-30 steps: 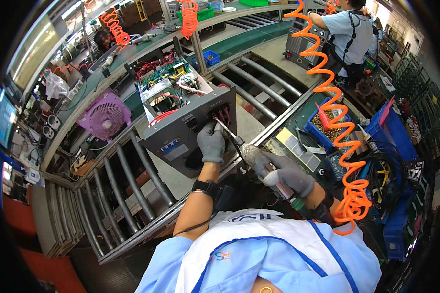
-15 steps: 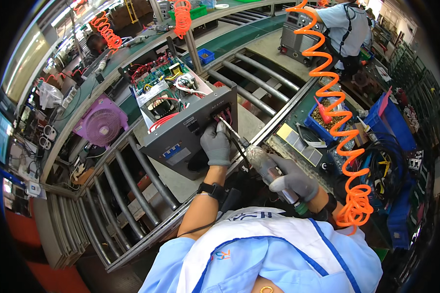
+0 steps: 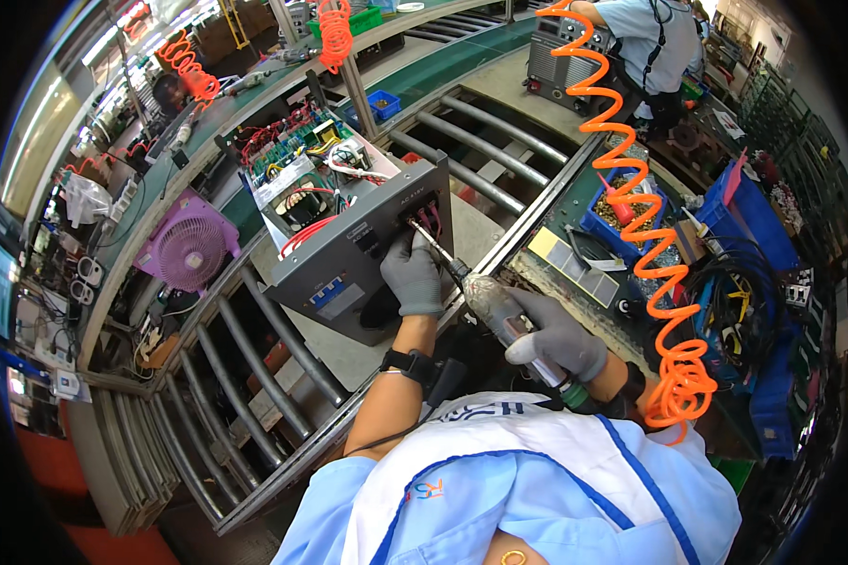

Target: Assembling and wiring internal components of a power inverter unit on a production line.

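Around power driver (image 3: 496, 306), curled right hand (image 3: 565, 341)

Roller conveyor (image 3: 293, 337), pale board (image 3: 478, 232), grey machine (image 3: 341, 268) atop

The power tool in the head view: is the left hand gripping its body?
No, the right hand grips the body of the power tool, while the left hand is at the grey panel.
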`<action>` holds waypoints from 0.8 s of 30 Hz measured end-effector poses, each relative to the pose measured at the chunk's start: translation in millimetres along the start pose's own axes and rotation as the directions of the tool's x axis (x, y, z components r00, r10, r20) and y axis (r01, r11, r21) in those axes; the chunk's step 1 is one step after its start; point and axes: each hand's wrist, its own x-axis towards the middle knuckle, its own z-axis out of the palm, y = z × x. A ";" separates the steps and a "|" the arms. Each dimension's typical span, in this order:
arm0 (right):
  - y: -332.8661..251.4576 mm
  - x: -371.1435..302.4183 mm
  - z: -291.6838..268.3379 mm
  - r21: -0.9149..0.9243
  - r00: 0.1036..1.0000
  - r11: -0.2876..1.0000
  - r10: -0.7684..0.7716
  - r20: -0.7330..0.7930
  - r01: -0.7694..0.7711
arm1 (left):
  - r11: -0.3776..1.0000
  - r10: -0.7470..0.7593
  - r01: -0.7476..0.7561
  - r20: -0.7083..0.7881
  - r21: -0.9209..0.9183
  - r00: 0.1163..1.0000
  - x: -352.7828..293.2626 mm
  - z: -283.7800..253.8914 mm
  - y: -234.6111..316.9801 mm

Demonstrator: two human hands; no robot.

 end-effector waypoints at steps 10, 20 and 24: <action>18.2 5.7 -0.8 -0.105 1.000 0.995 -0.001 -0.008 0.000 | 0.856 -0.382 0.375 0.052 -0.356 0.922 -7.2 5.7 20.0; 58.9 -52.6 -50.5 0.335 0.886 0.937 0.233 -0.400 -0.095 | 0.909 -0.331 0.330 0.041 -0.255 0.943 -2.1 2.4 8.5; 149.1 -80.5 -140.6 0.183 0.467 0.982 0.143 -0.873 0.041 | 0.930 -0.316 0.318 0.042 -0.183 0.948 -2.9 10.1 13.2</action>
